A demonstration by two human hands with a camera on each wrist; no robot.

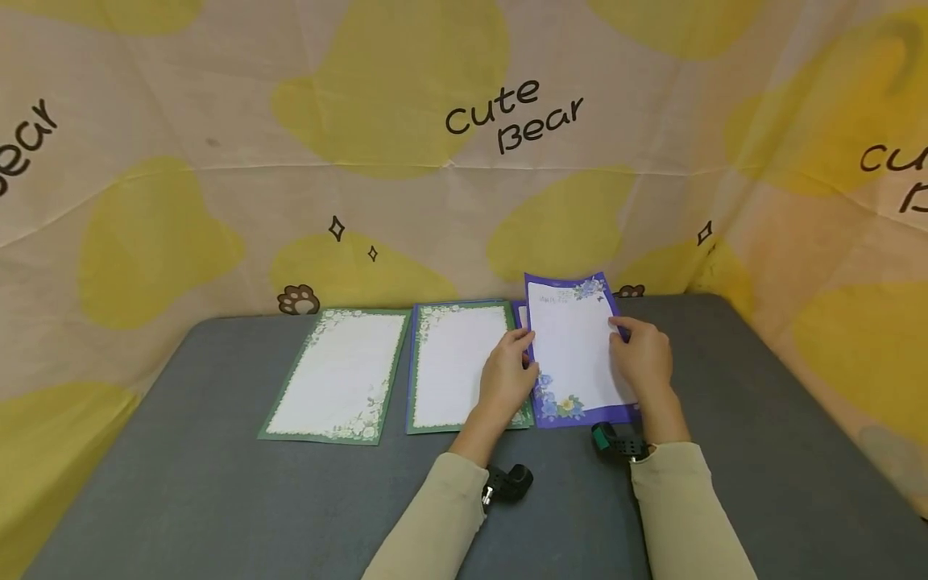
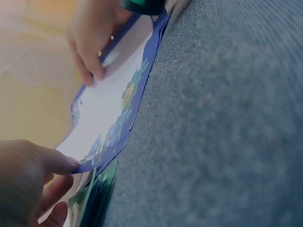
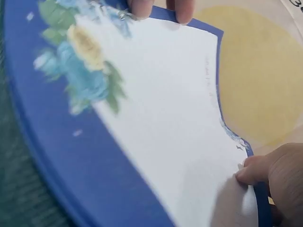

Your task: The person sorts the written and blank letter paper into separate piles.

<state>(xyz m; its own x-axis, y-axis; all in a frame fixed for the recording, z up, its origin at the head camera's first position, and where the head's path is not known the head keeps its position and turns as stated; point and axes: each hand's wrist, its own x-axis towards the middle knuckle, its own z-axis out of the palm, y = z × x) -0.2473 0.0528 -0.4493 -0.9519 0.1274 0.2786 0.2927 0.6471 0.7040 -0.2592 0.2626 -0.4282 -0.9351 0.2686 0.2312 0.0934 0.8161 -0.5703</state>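
Note:
A sheet with a purple-blue border and blue flowers (image 1: 573, 346) is held by its two sides, its top edge curving up. My left hand (image 1: 507, 374) pinches its left edge, thumb on top in the left wrist view (image 2: 33, 177). On the right edge my right hand (image 1: 644, 354) pinches the paper, thumb on its face in the right wrist view (image 3: 279, 177). Under or behind the sheet another purple-edged paper (image 1: 519, 312) shows. Beside my left hand lies a green-bordered sheet (image 1: 453, 362), partly covered by that hand.
Another green-bordered sheet (image 1: 337, 374) lies at the left on the grey table (image 1: 217, 491). A blue edge shows under the middle green sheet. Behind the table hangs a yellow-patterned cloth (image 1: 406, 217). Dark devices are strapped to both wrists.

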